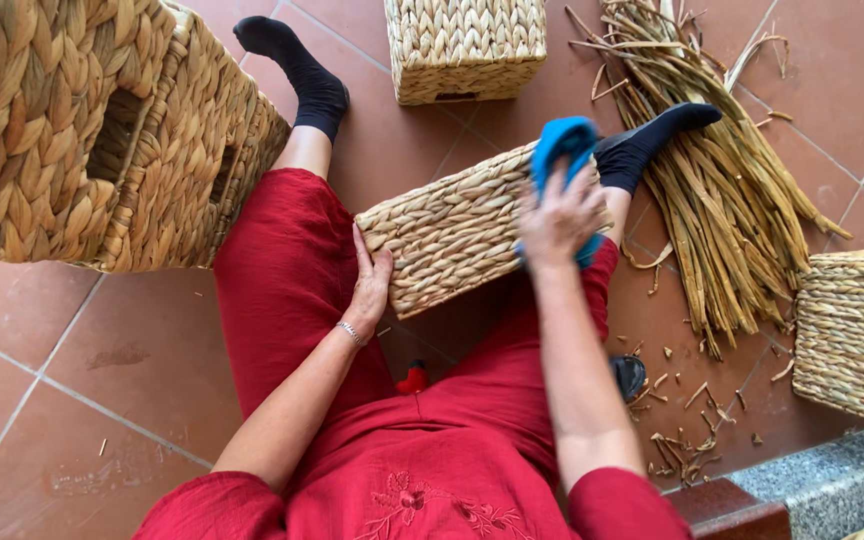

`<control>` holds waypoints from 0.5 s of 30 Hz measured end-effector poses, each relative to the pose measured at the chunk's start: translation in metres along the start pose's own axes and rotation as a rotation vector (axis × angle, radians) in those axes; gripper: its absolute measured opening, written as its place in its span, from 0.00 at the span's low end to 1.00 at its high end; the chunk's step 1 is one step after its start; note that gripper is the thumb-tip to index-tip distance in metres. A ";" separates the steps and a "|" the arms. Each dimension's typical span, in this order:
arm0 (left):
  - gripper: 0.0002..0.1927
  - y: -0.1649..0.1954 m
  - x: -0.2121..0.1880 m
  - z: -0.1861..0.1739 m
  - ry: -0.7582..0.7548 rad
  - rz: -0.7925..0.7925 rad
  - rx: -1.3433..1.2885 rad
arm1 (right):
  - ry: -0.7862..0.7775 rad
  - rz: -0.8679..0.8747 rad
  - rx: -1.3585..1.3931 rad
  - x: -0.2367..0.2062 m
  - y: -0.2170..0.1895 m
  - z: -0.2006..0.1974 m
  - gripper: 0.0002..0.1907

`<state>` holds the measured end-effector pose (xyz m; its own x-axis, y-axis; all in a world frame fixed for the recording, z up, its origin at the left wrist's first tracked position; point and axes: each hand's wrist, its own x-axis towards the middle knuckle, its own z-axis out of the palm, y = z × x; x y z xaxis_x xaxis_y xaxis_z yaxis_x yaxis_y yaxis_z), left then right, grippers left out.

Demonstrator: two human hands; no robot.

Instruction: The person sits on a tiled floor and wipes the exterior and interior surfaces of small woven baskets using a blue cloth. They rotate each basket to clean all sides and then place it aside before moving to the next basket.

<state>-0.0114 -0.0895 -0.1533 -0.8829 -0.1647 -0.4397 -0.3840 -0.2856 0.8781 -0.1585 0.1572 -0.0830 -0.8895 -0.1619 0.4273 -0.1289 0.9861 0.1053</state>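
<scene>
A rectangular woven straw basket [457,232] rests across my legs, tilted with one side up. My left hand [369,283] presses flat against its near left end, steadying it. Over the basket's right part, my right hand [560,215] is closed on a bright blue tool or cloth [564,145]; the hand is blurred by motion. I sit on the floor in red trousers and black socks.
Two larger woven baskets [102,130] are stacked at the upper left, another [467,45] stands at the top centre, one more [857,335] at the right. A bundle of dried reeds [722,170] lies on the tiles. A small red object [413,379] lies between my legs.
</scene>
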 end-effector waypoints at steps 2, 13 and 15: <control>0.58 0.006 -0.005 -0.007 -0.033 -0.133 0.025 | -0.049 -0.071 0.064 -0.023 -0.052 -0.017 0.32; 0.82 0.013 -0.021 -0.025 -0.295 0.113 0.265 | 0.058 -0.384 0.368 -0.012 -0.038 -0.021 0.26; 0.81 0.017 -0.027 -0.020 -0.283 0.096 0.264 | 0.047 -0.225 0.172 0.014 0.007 -0.005 0.24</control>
<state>0.0109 -0.1089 -0.1306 -0.9437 0.0982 -0.3159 -0.3195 -0.0232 0.9473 -0.1696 0.1617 -0.0715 -0.8095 -0.3750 0.4518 -0.3968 0.9166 0.0498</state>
